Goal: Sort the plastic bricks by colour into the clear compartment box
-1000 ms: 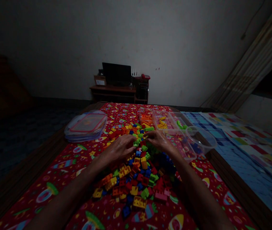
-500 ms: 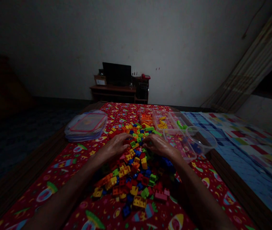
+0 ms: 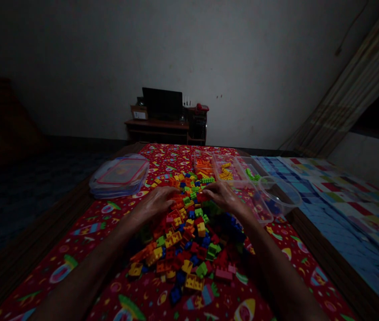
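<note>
A heap of small plastic bricks (image 3: 189,240) in red, yellow, orange, blue and green lies on a red patterned tablecloth (image 3: 85,232). My left hand (image 3: 154,203) rests palm down on the heap's far left side, fingers curled onto the bricks. My right hand (image 3: 221,196) lies on the far right side, fingers bent among the bricks. Whether either hand grips a brick is hidden in the dim light.
Stacked clear lids (image 3: 121,176) lie at the far left of the table. Several clear tubs (image 3: 243,178) stand at the far right, holding orange, yellow and green bricks. A patchwork mat (image 3: 343,200) lies right of the table. A desk with a monitor (image 3: 162,104) stands by the wall.
Both hands shifted slightly over the far end of the heap; the left slid left and nearer, the right moved a little farther away. Bricks between them were pushed about.
</note>
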Action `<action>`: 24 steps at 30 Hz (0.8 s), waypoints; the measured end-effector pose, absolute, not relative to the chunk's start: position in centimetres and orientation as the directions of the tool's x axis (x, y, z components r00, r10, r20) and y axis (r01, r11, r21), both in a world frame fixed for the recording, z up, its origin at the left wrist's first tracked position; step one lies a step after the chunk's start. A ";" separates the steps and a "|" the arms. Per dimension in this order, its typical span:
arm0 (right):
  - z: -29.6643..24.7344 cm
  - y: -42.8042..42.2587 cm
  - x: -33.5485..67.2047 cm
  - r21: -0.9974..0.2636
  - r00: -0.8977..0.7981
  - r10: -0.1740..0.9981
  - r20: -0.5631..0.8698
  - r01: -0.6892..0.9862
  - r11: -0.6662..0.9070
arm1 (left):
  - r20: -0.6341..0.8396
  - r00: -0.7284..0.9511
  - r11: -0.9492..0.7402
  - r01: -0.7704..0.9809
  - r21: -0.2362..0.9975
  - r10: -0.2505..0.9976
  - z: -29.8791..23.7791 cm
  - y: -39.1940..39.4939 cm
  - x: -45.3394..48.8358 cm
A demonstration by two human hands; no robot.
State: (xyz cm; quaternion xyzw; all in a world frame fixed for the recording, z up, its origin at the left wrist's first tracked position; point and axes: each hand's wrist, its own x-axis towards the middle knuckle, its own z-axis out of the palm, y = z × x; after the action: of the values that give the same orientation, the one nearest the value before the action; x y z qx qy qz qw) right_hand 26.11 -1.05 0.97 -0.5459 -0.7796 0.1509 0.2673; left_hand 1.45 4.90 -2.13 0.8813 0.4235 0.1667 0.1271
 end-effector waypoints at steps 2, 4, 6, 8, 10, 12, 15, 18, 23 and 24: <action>0.6 -0.6 26.6 -0.585 -0.230 0.940 0.251 0.738 0.337 | 0.195 0.576 -0.603 0.703 0.377 0.794 -1.9 4.8 1.4; 0.3 -0.1 27.0 -0.657 -0.188 0.957 0.219 0.697 0.287 | 0.195 0.569 -0.595 0.703 0.388 0.799 -1.6 4.7 1.4; 0.0 0.3 27.4 -0.712 -0.166 0.973 0.162 0.663 0.231 | 0.191 0.577 -0.600 0.695 0.396 0.794 -1.6 4.6 1.5; -0.3 0.7 27.8 -0.739 -0.168 0.978 0.126 0.641 0.206 | 0.198 0.598 -0.622 0.674 0.399 0.776 -1.7 4.7 1.5; -0.5 1.0 28.1 -0.752 -0.172 0.976 0.135 0.623 0.214 | 0.219 0.617 -0.646 0.648 0.404 0.756 -1.9 4.8 1.5; -0.5 1.0 28.3 -0.761 -0.174 0.971 0.165 0.604 0.237 | 0.246 0.626 -0.665 0.627 0.406 0.740 -2.2 5.0 1.4; -0.4 0.9 28.4 -0.739 -0.203 0.957 0.209 0.608 0.290 | 0.243 0.626 -0.665 0.631 0.400 0.741 -2.4 5.3 1.3; -0.3 0.8 28.3 -0.692 -0.263 0.945 0.193 0.646 0.321 | 0.197 0.627 -0.645 0.649 0.404 0.754 -2.5 5.4 1.3; 0.0 0.5 28.1 -0.663 -0.262 0.963 0.066 0.710 0.238 | 0.169 0.632 -0.633 0.643 0.430 0.757 -2.5 5.7 1.3; 0.0 0.4 28.1 -0.640 -0.259 0.964 0.063 0.730 0.239 | 0.160 0.632 -0.630 0.649 0.426 0.758 -2.5 5.6 1.3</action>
State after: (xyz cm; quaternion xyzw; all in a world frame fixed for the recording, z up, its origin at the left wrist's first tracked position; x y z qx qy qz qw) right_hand 28.12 0.38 0.00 -0.5630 -0.7523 0.2526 0.2309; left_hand 1.31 5.62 -2.50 0.8878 0.3962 0.1646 0.1667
